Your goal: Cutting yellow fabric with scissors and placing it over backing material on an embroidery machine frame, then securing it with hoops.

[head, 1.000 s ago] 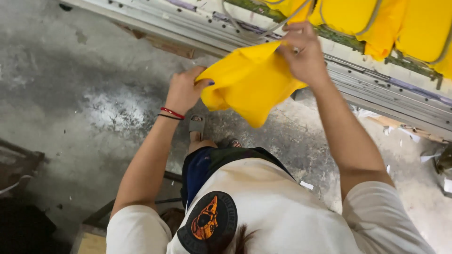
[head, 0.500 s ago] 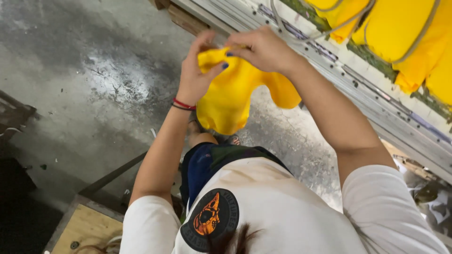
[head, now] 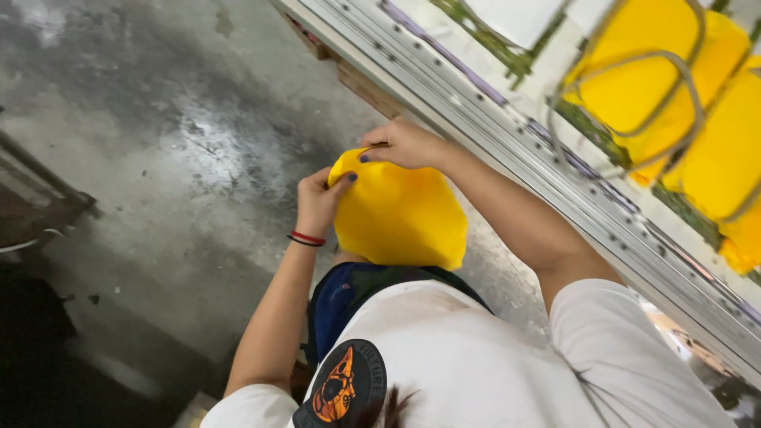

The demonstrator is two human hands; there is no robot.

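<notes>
Your left hand and right hand pinched the yellow cloth (soft, light, floppy) along its top edge.

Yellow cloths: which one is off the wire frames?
The yellow cloth gripped by the left hand and right hand over the floor; the others sit stretched on wire frames at right.

The yellow cloth, earlier spread and dangling, now hangs gathered lower between both hands, nearer the chest.
</notes>
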